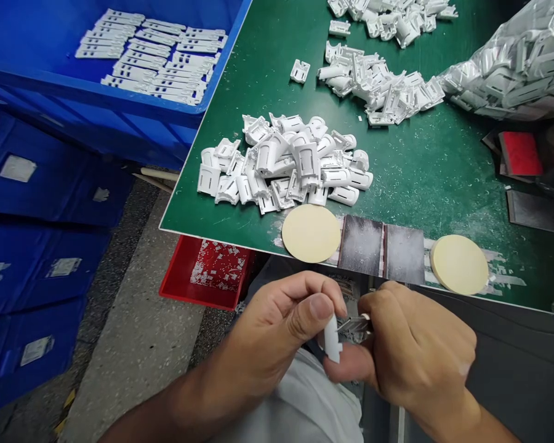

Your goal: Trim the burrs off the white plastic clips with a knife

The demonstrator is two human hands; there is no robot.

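Note:
Near the bottom centre, my left hand (290, 320) pinches a small curved white plastic part (332, 338) between thumb and fingers. My right hand (410, 344) is closed around a metal blade tool (354, 325), whose tip points at the white part. The right thumb lies against the part's lower end. Most of the tool's handle is hidden in my right fist. Both hands are held over my lap, in front of the green table's edge. Beyond them on the table lies a heap of similar white parts (281, 160).
Along the edge of the green table (420, 166) lie two cream discs (311, 234) and dark sanding sheets (361, 245). More white parts (383, 86) and a clear bag (512, 67) are farther back. A blue crate (120, 95) stands left; a red bin (184, 295) sits below.

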